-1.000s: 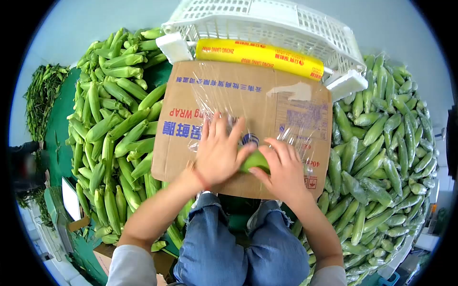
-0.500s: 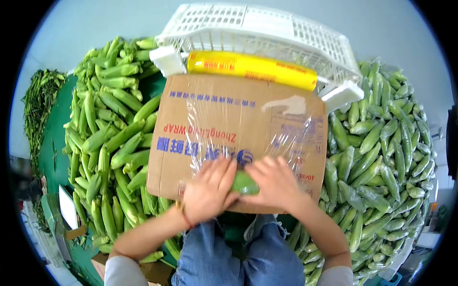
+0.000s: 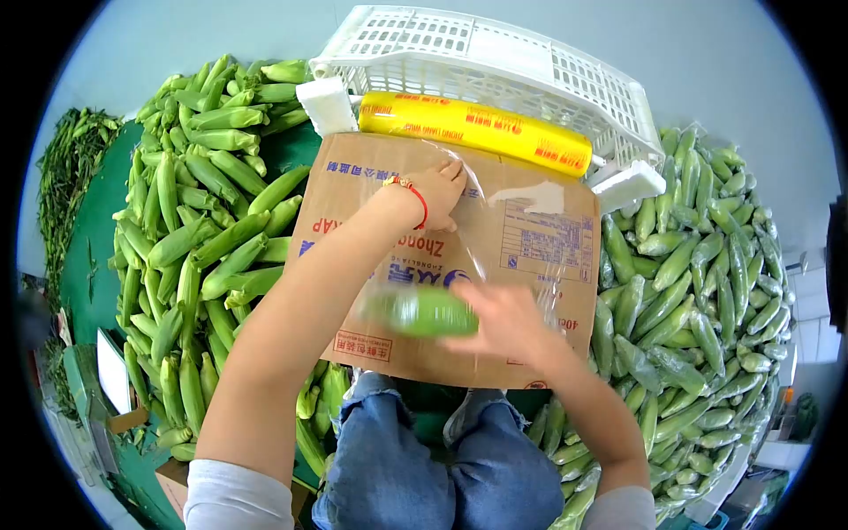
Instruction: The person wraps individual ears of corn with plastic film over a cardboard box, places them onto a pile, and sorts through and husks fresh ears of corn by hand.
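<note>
In my right hand (image 3: 508, 322) is an ear of corn (image 3: 420, 313), green and blurred by motion, held by one end above the near part of a cardboard sheet (image 3: 353, 305). My left hand (image 3: 435, 193) lies on the far part of the cardboard, fingers stretched and thumb apart. Clear plastic film (image 3: 477, 168) shows as shiny creases beside its fingertips. Just beyond that hand, a yellow roll of cling wrap (image 3: 477, 128) lies across the cardboard's far edge, between two white end blocks.
A white plastic crate (image 3: 495, 53) stands behind the roll. Unwrapped ears of corn (image 3: 203, 238) are heaped at the left on a green surface (image 3: 88, 265). Film-wrapped ears (image 3: 689, 291) are piled at the right. Thin green vegetables (image 3: 75, 177) lie at the far left.
Both hands were together on the ear at the cardboard's near edge. My left hand has let go and moved forward toward the roll; my right hand has lifted the ear.
</note>
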Demonstrator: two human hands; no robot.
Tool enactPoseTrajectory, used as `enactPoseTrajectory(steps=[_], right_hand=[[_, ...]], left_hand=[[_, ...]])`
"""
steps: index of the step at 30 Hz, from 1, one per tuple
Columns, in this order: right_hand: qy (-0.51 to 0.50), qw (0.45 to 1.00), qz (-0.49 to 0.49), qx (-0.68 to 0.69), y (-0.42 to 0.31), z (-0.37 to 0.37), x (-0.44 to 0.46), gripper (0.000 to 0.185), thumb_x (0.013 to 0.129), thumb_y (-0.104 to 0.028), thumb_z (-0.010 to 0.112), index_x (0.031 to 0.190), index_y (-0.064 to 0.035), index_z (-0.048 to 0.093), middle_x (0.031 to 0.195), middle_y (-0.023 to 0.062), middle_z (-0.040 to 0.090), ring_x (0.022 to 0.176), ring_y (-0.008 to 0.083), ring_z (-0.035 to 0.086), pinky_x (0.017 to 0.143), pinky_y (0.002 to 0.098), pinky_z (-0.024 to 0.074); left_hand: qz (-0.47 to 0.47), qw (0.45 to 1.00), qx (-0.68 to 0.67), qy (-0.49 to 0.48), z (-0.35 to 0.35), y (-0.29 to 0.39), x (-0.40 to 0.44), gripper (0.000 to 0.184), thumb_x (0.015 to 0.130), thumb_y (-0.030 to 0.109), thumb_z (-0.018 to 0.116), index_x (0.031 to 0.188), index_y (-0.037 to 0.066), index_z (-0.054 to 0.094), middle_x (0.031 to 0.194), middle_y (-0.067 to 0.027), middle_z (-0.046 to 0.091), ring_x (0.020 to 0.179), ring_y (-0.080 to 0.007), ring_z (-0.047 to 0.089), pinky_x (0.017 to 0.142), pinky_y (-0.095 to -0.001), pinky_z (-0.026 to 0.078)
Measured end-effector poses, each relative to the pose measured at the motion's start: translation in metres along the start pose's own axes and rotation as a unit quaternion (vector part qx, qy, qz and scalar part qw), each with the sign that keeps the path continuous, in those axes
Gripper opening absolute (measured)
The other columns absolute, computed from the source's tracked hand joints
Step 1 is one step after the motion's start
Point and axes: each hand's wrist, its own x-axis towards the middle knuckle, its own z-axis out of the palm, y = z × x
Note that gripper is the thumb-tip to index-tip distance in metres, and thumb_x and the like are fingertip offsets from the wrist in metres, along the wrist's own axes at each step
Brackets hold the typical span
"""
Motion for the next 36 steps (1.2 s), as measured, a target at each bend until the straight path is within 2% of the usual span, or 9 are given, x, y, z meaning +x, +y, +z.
enactPoseTrajectory(steps=[5,10,13,17,20,23,27,34,36], right_hand=[[-0.307,0.933,0.112,0.152,-0.037,-0.04,-0.064,0.069,0.075,-0.062,0.067,0.12,-0.0101,0.056,0.097,0.0203,0.067,0.083,0.0361,0.067,0.072,0.0437,0.0543],[-0.028,0.863,0.307,0.4,-0.02,-0.012,-0.107,0.061,0.091,-0.043,0.061,0.132,-0.0006,0.044,0.102,0.0146,0.064,0.078,0.0269,0.066,0.073,0.041,0.0545],[-0.05,0.564,0.406,0.717,-0.033,-0.027,-0.065,0.059,0.094,-0.042,0.055,0.135,-0.0016,0.04,0.092,0.0159,0.063,0.069,0.0247,0.065,0.063,0.0362,0.0548],[-0.162,0.214,0.121,0.956,-0.036,0.001,-0.04,0.076,0.092,-0.065,0.036,0.135,-0.0031,0.034,0.08,0.0166,0.056,0.057,0.0229,0.058,0.049,0.0334,0.0505],[-0.143,0.212,0.116,0.96,-0.048,0.005,-0.034,0.083,0.089,-0.069,0.036,0.139,-0.0029,0.03,0.083,0.0155,0.055,0.057,0.0217,0.057,0.045,0.0321,0.0478],[-0.123,0.2,0.124,0.964,-0.054,0.009,-0.041,0.091,0.087,-0.074,0.036,0.144,-0.0027,0.026,0.085,0.0145,0.054,0.057,0.0204,0.055,0.04,0.0307,0.0451],[-0.036,0.916,0.197,0.347,-0.027,-0.003,-0.064,0.082,0.082,-0.042,0.071,0.142,-0.0012,0.033,0.109,0.0212,0.062,0.08,0.0328,0.067,0.075,0.0381,0.0559],[0.255,0.959,-0.016,0.122,0.007,-0.064,-0.067,0.054,0.083,-0.016,0.071,0.132,-0.0061,0.051,0.095,0.0154,0.067,0.082,0.0274,0.066,0.079,0.0389,0.0536],[0.325,0.78,-0.001,0.534,-0.008,-0.052,-0.058,0.047,0.089,-0.01,0.061,0.133,-0.0078,0.046,0.08,0.0094,0.061,0.067,0.0232,0.061,0.07,0.0409,0.0516]], left_hand=[[0.015,0.958,-0.281,0.047,-0.017,-0.012,-0.022,0.069,0.085,0.033,0.067,0.137,-0.004,0.043,0.139,-0.0237,0.046,0.131,-0.03,0.045,0.107,-0.0367,0.038],[0.036,0.799,-0.452,0.395,-0.004,0.07,-0.086,0.044,0.085,0.02,0.063,0.124,0.001,0.059,0.126,-0.019,0.059,0.119,-0.034,0.056,0.1,-0.041,0.044],[0.194,0.879,-0.188,0.394,0.011,0.102,-0.098,0.055,0.078,0.015,0.067,0.131,0.009,0.055,0.137,-0.0138,0.053,0.134,-0.0338,0.041,0.11,-0.0499,0.034],[0.248,0.531,-0.772,0.247,0.015,0.1,-0.088,0.053,0.083,0.015,0.063,0.133,0.013,0.048,0.115,-0.0148,0.059,0.113,-0.0326,0.055,0.098,-0.0466,0.045],[0.264,0.216,-0.928,0.149,0.006,0.111,-0.083,0.027,0.091,0.013,0.056,0.118,0.013,0.051,0.082,-0.0108,0.056,0.08,-0.0258,0.063,0.075,-0.0384,0.056],[0.064,0.375,-0.898,0.22,-0.003,0.097,-0.097,0.007,0.095,0.013,0.051,0.101,0.011,0.049,0.077,-0.0069,0.05,0.073,-0.0224,0.061,0.067,-0.0355,0.055],[-0.15,0.493,-0.796,0.317,0.009,0.081,-0.11,0.016,0.1,0.024,0.045,0.095,0.009,0.049,0.08,-0.0064,0.051,0.074,-0.0206,0.059,0.069,-0.0356,0.053],[-0.276,0.509,-0.8,0.156,0.049,0.101,-0.163,0.056,0.103,0.048,0.03,0.101,0.001,0.061,0.074,-0.0084,0.062,0.056,-0.0163,0.06,0.046,-0.0272,0.049],[-0.242,0.411,-0.878,-0.032,0.06,0.114,-0.182,0.065,0.101,0.055,0.028,0.101,-0.001,0.061,0.071,-0.0093,0.064,0.045,-0.0162,0.055,0.036,-0.0249,0.043]])
